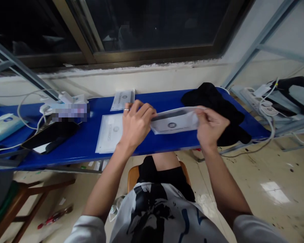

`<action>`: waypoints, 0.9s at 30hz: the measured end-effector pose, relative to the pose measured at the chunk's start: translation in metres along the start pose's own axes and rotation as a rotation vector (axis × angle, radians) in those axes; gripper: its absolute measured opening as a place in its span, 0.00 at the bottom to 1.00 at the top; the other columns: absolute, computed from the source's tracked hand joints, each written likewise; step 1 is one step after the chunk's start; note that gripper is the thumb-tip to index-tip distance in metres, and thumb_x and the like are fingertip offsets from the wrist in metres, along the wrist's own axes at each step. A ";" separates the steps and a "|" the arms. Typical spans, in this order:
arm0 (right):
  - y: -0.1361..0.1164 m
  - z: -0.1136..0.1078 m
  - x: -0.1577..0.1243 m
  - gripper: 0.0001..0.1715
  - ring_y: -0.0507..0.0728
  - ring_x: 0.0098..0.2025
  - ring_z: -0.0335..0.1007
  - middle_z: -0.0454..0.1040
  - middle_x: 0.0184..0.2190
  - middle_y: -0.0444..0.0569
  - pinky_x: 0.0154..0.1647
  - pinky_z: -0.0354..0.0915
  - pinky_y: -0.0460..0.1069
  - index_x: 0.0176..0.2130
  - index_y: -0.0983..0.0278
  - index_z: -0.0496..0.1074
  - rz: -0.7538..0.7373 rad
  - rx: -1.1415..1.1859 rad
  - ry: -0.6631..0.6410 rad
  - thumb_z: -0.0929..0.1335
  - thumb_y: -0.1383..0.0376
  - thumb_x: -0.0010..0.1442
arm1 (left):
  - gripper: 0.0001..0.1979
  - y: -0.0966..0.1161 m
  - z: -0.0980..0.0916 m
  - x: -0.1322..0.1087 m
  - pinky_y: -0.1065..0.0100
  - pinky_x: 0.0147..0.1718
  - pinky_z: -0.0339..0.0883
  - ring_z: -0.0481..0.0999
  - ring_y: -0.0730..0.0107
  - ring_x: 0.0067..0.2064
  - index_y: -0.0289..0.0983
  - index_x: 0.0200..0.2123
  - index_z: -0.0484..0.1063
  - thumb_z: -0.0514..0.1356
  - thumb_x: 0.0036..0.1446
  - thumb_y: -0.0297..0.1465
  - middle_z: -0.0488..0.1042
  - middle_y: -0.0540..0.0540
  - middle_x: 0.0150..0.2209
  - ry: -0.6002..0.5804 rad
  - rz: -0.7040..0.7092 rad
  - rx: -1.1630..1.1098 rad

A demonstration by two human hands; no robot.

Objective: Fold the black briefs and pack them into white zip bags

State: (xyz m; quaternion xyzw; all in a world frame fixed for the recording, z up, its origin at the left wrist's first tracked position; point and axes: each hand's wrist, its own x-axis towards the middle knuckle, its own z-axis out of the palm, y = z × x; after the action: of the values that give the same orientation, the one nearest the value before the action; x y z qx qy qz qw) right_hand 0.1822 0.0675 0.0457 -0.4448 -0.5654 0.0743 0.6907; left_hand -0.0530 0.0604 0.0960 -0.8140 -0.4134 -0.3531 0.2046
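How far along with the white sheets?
Done, it seems: two white sheets lie flat on the table. In hand: a third sheet, curled, held by the left hand and right hand. Left: no further sheets show; black cloth lies behind the right hand.

The white packet [173, 121] looked like smooth, thin paper with a faint sheen. The desk [164, 101] had a glossy blue finish, and the black cloth [212, 113] on it looked matt and soft. The phone [50, 136] had dark, shiny glass, and the floor [268, 189] was polished tile.
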 end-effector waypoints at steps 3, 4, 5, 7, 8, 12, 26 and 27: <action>0.021 -0.008 0.004 0.17 0.51 0.24 0.65 0.67 0.20 0.41 0.28 0.64 0.47 0.28 0.64 0.76 0.019 -0.079 0.129 0.74 0.55 0.61 | 0.09 -0.020 0.005 -0.014 0.55 0.44 0.62 0.75 0.58 0.41 0.39 0.35 0.75 0.58 0.69 0.32 0.81 0.46 0.37 -0.046 -0.110 -0.068; 0.026 -0.007 0.003 0.17 0.51 0.23 0.63 0.65 0.20 0.40 0.27 0.62 0.47 0.28 0.65 0.75 0.036 -0.090 0.133 0.74 0.55 0.61 | 0.09 -0.022 0.007 -0.020 0.55 0.45 0.63 0.75 0.58 0.43 0.40 0.36 0.75 0.58 0.69 0.34 0.81 0.45 0.38 -0.043 -0.180 -0.143; 0.029 -0.004 0.002 0.18 0.50 0.23 0.62 0.64 0.20 0.40 0.26 0.61 0.46 0.28 0.65 0.74 0.066 -0.077 0.145 0.73 0.55 0.61 | 0.09 -0.021 0.009 -0.027 0.56 0.45 0.64 0.76 0.58 0.45 0.40 0.39 0.76 0.58 0.69 0.36 0.80 0.44 0.41 -0.016 -0.280 -0.245; 0.031 0.007 -0.006 0.20 0.50 0.24 0.63 0.66 0.21 0.41 0.27 0.61 0.46 0.28 0.65 0.72 0.163 0.011 0.214 0.72 0.53 0.62 | 0.12 -0.012 0.012 -0.044 0.58 0.45 0.68 0.77 0.59 0.48 0.41 0.48 0.74 0.58 0.69 0.40 0.79 0.43 0.48 0.086 -0.560 -0.541; 0.029 0.014 -0.011 0.20 0.50 0.25 0.64 0.67 0.22 0.41 0.28 0.62 0.46 0.28 0.65 0.72 0.222 0.063 0.255 0.72 0.53 0.62 | 0.16 -0.005 0.012 -0.053 0.59 0.45 0.70 0.78 0.59 0.50 0.41 0.53 0.72 0.57 0.69 0.43 0.77 0.41 0.51 0.139 -0.721 -0.723; 0.007 0.050 -0.042 0.19 0.52 0.27 0.69 0.72 0.25 0.42 0.29 0.67 0.45 0.35 0.64 0.74 0.442 0.206 0.241 0.71 0.50 0.63 | 0.24 0.019 0.014 -0.079 0.53 0.50 0.73 0.79 0.53 0.52 0.40 0.58 0.69 0.58 0.66 0.49 0.76 0.38 0.53 0.048 -1.112 -1.437; -0.003 0.058 -0.093 0.13 0.56 0.29 0.80 0.80 0.29 0.48 0.31 0.76 0.49 0.43 0.63 0.75 0.534 0.369 -0.616 0.67 0.57 0.69 | 0.31 -0.227 0.052 0.007 0.62 0.40 0.74 0.81 0.60 0.38 0.30 0.66 0.60 0.59 0.61 0.35 0.81 0.40 0.38 -0.177 -1.106 -0.452; -0.003 0.058 -0.094 0.12 0.55 0.29 0.80 0.79 0.29 0.47 0.31 0.76 0.48 0.43 0.63 0.75 0.533 0.360 -0.616 0.67 0.57 0.69 | 0.32 -0.239 0.058 0.012 0.59 0.42 0.74 0.81 0.56 0.40 0.28 0.65 0.61 0.60 0.60 0.35 0.80 0.38 0.38 -0.234 -1.081 -0.405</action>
State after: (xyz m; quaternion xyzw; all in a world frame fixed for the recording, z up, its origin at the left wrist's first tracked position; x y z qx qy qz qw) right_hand 0.0986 0.0394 -0.0211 -0.4048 -0.5883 0.4761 0.5131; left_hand -0.2199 0.2402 0.0755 -0.5441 -0.7139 -0.3871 -0.2109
